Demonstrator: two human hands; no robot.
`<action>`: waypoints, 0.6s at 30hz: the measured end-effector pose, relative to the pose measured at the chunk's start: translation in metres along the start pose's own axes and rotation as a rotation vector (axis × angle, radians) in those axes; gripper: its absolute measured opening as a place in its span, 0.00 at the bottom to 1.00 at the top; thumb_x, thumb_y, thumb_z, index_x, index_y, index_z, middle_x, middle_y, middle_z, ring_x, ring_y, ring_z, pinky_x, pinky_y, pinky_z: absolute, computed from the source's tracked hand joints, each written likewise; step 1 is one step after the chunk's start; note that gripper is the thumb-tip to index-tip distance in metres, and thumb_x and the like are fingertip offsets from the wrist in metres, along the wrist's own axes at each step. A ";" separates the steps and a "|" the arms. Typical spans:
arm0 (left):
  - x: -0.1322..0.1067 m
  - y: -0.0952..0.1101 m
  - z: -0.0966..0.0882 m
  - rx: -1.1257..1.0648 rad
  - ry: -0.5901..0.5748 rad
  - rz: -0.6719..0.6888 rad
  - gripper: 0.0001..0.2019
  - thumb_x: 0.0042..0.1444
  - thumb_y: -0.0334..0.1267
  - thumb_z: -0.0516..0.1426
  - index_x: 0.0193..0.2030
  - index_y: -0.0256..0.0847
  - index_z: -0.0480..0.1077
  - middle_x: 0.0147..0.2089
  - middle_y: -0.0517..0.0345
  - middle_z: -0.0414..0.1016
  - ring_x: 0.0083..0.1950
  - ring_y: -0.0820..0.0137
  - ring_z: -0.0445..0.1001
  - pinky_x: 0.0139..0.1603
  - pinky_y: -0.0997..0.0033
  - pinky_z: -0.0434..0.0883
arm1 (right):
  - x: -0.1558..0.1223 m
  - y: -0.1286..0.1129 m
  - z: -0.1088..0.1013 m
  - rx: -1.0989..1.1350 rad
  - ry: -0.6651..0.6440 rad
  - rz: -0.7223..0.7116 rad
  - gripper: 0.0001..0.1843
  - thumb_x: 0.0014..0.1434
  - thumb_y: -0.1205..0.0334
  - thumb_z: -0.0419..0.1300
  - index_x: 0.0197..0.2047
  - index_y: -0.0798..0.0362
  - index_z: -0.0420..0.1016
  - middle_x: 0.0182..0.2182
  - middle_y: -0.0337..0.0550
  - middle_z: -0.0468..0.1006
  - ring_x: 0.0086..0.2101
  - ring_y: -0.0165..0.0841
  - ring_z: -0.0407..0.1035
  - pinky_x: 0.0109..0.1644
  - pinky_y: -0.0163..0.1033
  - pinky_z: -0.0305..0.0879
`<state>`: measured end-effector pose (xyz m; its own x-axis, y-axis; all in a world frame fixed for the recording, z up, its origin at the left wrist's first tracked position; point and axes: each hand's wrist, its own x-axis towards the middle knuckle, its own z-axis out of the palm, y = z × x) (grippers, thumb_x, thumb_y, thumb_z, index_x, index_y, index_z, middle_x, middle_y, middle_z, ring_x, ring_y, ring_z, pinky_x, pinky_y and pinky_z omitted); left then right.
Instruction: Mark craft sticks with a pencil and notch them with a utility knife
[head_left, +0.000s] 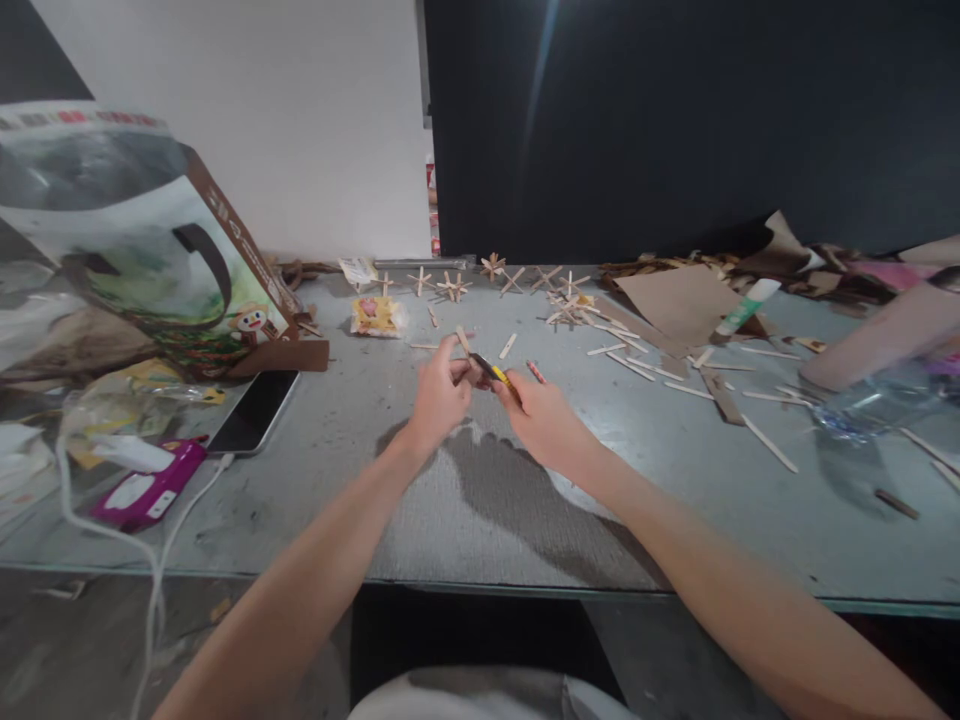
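Note:
My left hand (pixel 442 390) pinches a short wooden craft stick (pixel 463 341) that points up and away from me. My right hand (pixel 551 420) is closed round a black-and-yellow utility knife (pixel 498 374), whose front end meets the stick at the left fingertips. The exact contact is hidden by the fingers. Just beyond the right hand is a small red-tipped object (pixel 535 371), too small to name. A cut piece of stick (pixel 508 346) lies flat a little past the hands.
Star-shaped stick pieces (pixel 452 287) stand along the back, near a yellow packet (pixel 377 316). Loose sticks (pixel 630 367), cardboard (pixel 667 305) and a glue stick (pixel 750 306) lie right. Leftward are a phone (pixel 255 412), white cable (pixel 157 560), purple packet (pixel 150 487) and large bag (pixel 165 250).

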<state>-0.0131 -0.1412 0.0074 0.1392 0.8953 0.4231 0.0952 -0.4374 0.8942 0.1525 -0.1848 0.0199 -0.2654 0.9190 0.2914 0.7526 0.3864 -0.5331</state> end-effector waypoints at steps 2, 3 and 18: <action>0.000 -0.002 0.000 0.034 -0.019 -0.006 0.16 0.64 0.34 0.57 0.58 0.42 0.66 0.31 0.60 0.80 0.32 0.71 0.80 0.38 0.71 0.77 | 0.000 0.000 0.002 0.000 -0.008 0.008 0.14 0.74 0.59 0.45 0.38 0.50 0.67 0.21 0.37 0.65 0.21 0.33 0.56 0.32 0.39 0.51; -0.001 -0.002 0.000 0.052 -0.025 -0.008 0.14 0.64 0.34 0.57 0.56 0.42 0.67 0.31 0.60 0.80 0.32 0.71 0.80 0.38 0.72 0.76 | 0.000 0.000 0.002 0.011 -0.015 0.018 0.15 0.74 0.59 0.45 0.38 0.50 0.67 0.21 0.37 0.66 0.21 0.33 0.57 0.32 0.39 0.51; -0.005 -0.010 0.001 0.209 -0.122 -0.034 0.14 0.62 0.33 0.55 0.55 0.43 0.67 0.31 0.58 0.79 0.30 0.71 0.78 0.33 0.73 0.74 | 0.008 -0.002 -0.009 0.247 -0.200 0.190 0.18 0.74 0.60 0.47 0.32 0.51 0.68 0.17 0.35 0.64 0.17 0.30 0.59 0.30 0.39 0.58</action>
<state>-0.0138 -0.1415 -0.0037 0.2497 0.8983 0.3615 0.3017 -0.4269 0.8525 0.1543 -0.1791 0.0301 -0.2658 0.9638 0.0213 0.6379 0.1924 -0.7457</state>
